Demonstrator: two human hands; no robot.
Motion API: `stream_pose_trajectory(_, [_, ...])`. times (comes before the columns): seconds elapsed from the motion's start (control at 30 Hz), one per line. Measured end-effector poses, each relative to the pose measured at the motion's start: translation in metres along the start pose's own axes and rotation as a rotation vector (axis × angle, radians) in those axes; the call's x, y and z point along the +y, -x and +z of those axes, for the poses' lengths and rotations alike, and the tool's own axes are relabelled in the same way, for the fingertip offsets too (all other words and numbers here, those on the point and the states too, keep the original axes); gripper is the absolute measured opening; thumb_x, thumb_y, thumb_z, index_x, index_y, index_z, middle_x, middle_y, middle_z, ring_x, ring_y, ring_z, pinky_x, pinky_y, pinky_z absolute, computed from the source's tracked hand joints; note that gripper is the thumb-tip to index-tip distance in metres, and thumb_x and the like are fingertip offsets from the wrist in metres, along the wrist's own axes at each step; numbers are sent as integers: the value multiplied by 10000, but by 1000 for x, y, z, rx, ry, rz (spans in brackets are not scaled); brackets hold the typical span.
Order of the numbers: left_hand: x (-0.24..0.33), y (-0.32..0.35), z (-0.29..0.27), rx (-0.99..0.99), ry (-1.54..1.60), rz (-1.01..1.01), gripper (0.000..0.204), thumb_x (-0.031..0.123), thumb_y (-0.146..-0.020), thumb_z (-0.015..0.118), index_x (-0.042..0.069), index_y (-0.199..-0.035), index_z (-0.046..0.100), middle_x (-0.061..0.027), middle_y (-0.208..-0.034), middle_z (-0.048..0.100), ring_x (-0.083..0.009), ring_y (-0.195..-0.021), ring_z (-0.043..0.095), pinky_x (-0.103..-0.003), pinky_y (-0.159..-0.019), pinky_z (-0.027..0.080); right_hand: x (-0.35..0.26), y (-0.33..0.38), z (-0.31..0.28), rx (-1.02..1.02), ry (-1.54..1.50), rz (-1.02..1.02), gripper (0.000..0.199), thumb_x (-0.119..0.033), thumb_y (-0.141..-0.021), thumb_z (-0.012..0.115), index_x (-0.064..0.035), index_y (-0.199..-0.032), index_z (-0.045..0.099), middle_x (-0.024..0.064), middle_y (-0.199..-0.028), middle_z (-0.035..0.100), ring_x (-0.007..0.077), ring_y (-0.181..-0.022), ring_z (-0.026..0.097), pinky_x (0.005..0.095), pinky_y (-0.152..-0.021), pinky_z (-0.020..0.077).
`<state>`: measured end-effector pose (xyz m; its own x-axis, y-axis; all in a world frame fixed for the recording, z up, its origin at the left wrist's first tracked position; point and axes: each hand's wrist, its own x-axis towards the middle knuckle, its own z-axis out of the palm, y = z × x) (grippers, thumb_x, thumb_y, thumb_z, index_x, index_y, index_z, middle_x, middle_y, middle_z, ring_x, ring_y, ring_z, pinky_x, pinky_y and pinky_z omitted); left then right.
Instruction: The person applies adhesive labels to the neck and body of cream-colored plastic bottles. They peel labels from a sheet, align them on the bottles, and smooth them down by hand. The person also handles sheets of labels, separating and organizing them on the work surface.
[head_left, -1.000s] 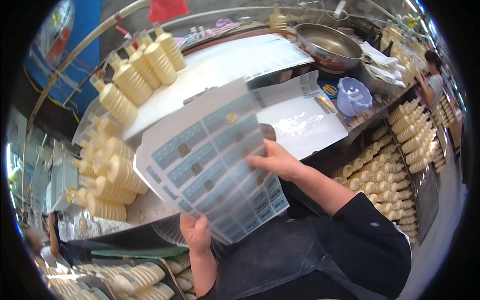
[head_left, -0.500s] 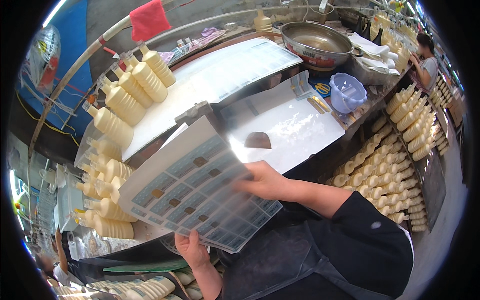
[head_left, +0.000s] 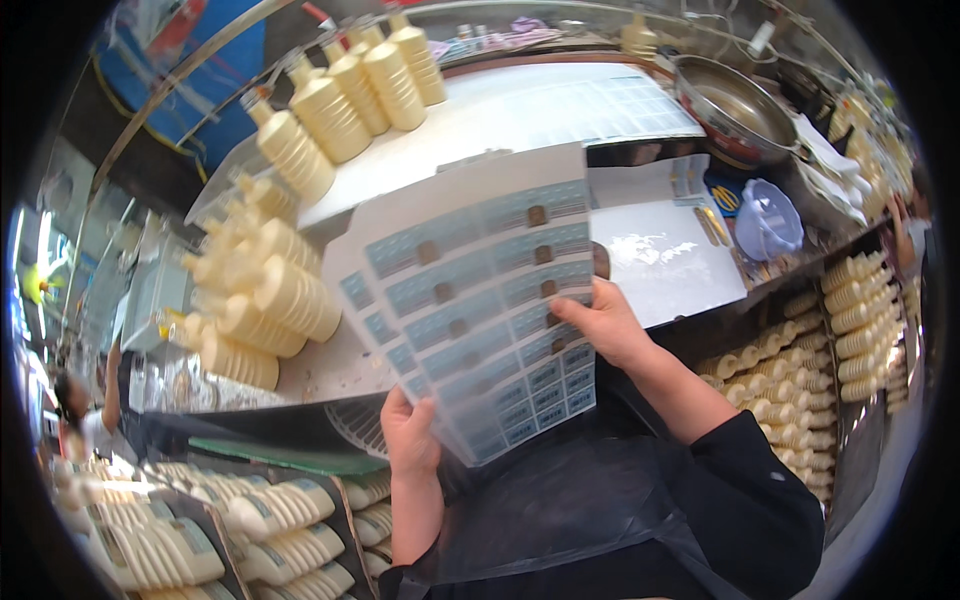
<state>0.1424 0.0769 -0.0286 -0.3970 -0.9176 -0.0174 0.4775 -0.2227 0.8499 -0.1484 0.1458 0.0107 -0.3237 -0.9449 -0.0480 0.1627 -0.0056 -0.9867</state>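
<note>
In front of me I hold up a few overlapping sheets of blue printed labels (head_left: 475, 330) with small brown patches. Their left edges are fanned out of line. My left hand (head_left: 410, 432) is closed on the lower left edge, thumb in front. On the right edge my right hand (head_left: 608, 322) pinches the sheets, thumb on the printed face and fingers behind. Past the right hand lies a shiny white sheet or board (head_left: 660, 255), partly hidden by the labels. Another label sheet (head_left: 610, 105) lies flat on the white worktop (head_left: 390, 165) behind.
Cream plastic bottles (head_left: 330, 118) stand on the left of the worktop, with more bottles (head_left: 290, 290) below them. A metal basin (head_left: 745, 105) and lilac bucket (head_left: 768, 222) stand at right. Racks of bottles (head_left: 780, 380) flank me. A person (head_left: 90, 410) is at far left.
The view has swung left. The label sheets have turned more upright and face me, their edges fanned apart. My right hand has shifted from the upper part to the right edge.
</note>
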Motion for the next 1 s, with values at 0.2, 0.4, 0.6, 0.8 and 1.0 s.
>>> stream_pose_trajectory(0.2, [8,0,8,-81,105,-101,481,290,-1032,595,-71,-1344,534,-152,-1269,659,-261,-1134,661,-399,-1001,529,9,1,-7,7,-42,-28,245,-101,-991,638,1,-1214,641,41,-1099,697,120,-986,637,304,-878,521])
stream_pose_trajectory(0.4, [3,-5,3,20,186,-168,395,187,-1068,437,-73,-1350,528,-155,-1294,643,-252,-1163,639,-393,-1012,512,8,3,-10,2,-61,-23,259,-119,-990,648,-12,-1225,630,53,-1133,695,139,-1019,642,323,-915,510])
stream_pose_trajectory(0.6, [-4,11,-4,71,29,-91,236,77,-1002,559,-34,-1188,654,-51,-1114,689,-120,-1017,603,-283,-924,473,15,3,-20,18,-12,-67,271,-86,-990,635,-6,-1248,610,66,-1162,688,169,-1034,639,338,-919,503])
stream_pose_trajectory(0.8, [6,34,-6,69,-66,32,196,58,-1028,545,-7,-1204,602,-58,-1186,671,-101,-1094,595,-283,-983,457,8,-2,-16,-62,56,-128,326,-118,-987,659,-6,-1286,593,74,-1186,683,175,-1044,638,346,-929,497])
stream_pose_trajectory(1.0, [8,62,-22,-20,-90,-59,321,-1,-973,594,-15,-1293,583,-68,-1223,668,-128,-1122,617,-318,-997,477,-8,-17,-20,-167,92,-157,388,-166,-972,699,-32,-1316,579,70,-1248,674,167,-1103,629,339,-981,463])
